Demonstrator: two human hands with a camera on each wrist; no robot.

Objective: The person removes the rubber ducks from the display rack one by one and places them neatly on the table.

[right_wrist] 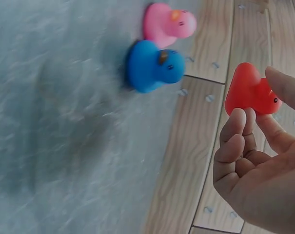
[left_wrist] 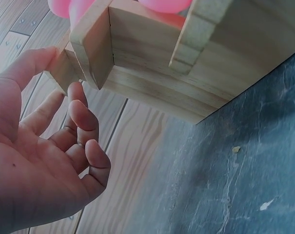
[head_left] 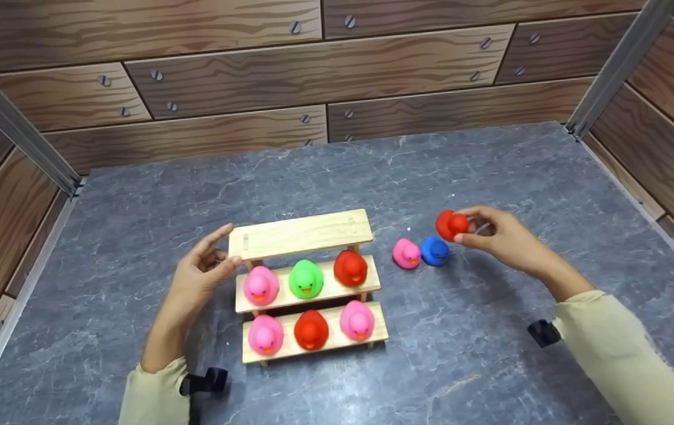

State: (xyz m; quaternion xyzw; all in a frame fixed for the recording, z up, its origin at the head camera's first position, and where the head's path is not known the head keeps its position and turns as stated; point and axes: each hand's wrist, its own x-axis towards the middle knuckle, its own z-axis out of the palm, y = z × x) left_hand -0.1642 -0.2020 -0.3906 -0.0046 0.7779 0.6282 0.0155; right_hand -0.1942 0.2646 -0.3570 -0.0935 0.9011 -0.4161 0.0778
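A three-step wooden rack (head_left: 301, 233) stands on the table with rubber ducks on its two lower steps. My left hand (head_left: 198, 274) pinches the left end of its top board between thumb and forefinger, the other fingers curled below, as the left wrist view (left_wrist: 54, 161) shows. Raised above the table to the right, a red rubber duck (right_wrist: 247, 90) is held by the thumb and fingertips of my right hand (head_left: 502, 239). Below and left of it, a blue duck (head_left: 435, 251) and a pink duck (head_left: 406, 254) sit side by side on the table.
On the middle step are a pink duck (head_left: 261, 285), a green duck (head_left: 306, 279) and a red duck (head_left: 350, 268). The bottom step bears two pink ducks with a red duck (head_left: 311, 330) between them. Wood-patterned walls (head_left: 313, 77) enclose the grey marbled table (head_left: 490, 354).
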